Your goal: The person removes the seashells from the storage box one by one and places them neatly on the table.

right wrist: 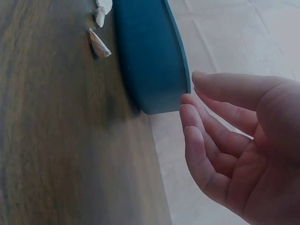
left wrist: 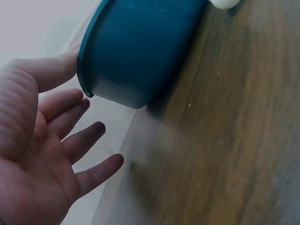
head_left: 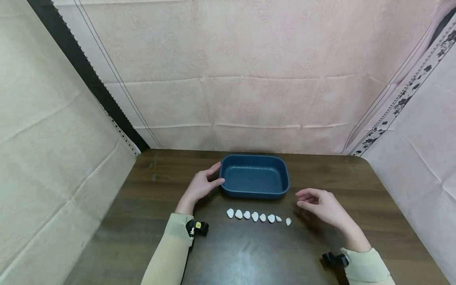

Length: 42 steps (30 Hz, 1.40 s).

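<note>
A dark blue rectangular tub [head_left: 255,195] stands near the far side of the wooden table. My left hand [head_left: 202,184] is at its left end, thumb and fingertips by the rim; in the left wrist view the fingers are spread and fairly straight. Off the tub's right corner, my right hand [head_left: 322,206] hovers above the table with loosely bent fingers and nothing between them. Several small white shell-like pieces [head_left: 255,216] lie in a row in front of the tub. The rightmost white piece [head_left: 288,221], a little apart from the others, is nearest to my right hand.
The brown wooden table [head_left: 242,253] reaches up to a pale pink cloth [head_left: 249,107] hanging behind it. Cream cloth [head_left: 53,158] hangs on the left and white cloth [head_left: 424,142] on the right. Each wrist carries a small black camera.
</note>
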Motion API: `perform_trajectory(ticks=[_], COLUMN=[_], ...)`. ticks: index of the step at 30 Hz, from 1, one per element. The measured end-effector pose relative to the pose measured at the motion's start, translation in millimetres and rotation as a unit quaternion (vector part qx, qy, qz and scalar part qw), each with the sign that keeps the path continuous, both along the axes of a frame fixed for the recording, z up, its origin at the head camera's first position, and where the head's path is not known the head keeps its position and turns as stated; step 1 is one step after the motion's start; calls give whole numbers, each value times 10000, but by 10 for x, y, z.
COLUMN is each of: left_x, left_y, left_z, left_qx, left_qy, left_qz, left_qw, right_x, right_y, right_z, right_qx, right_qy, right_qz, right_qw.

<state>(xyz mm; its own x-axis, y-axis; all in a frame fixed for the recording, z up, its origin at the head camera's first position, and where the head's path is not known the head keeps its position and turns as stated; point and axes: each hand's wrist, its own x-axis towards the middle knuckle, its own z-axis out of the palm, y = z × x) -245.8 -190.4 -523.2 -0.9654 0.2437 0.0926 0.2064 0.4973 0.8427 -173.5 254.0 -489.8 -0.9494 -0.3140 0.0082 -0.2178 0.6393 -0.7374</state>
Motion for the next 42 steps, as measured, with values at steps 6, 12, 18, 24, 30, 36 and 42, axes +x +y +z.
perform_trajectory(ticks=[6,12,18,24,30,36,42], left_x=[19,29,49,68,75,78,89], left_y=[-9,-21,-40,-39,-33,-32,-36], left_z=[4,-20,-2,7,-16,-28,-22], left_qx=[26,50,-1,10,38,42,55], left_qy=[-4,12,-48,-39,-58,-66,-36], left_qz=[46,52,121,150,109,122,133], left_qw=[10000,10000,9999,9999,9999,9999,9999], right_x=[34,188,370,582,874,1138,1212], right_y=[5,50,115,147,90,44,34], right_z=[-17,-47,-66,-137,-211,-159,-226], right_qx=[73,64,-16,-503,-581,-335,-246], right_qy=[-133,-158,-257,-434,-770,-1166,-764], right_qz=[197,1009,1580,2411,3369,3449,3619], right_qw=[9997,9947,9871,9682,9366,9308,9287])
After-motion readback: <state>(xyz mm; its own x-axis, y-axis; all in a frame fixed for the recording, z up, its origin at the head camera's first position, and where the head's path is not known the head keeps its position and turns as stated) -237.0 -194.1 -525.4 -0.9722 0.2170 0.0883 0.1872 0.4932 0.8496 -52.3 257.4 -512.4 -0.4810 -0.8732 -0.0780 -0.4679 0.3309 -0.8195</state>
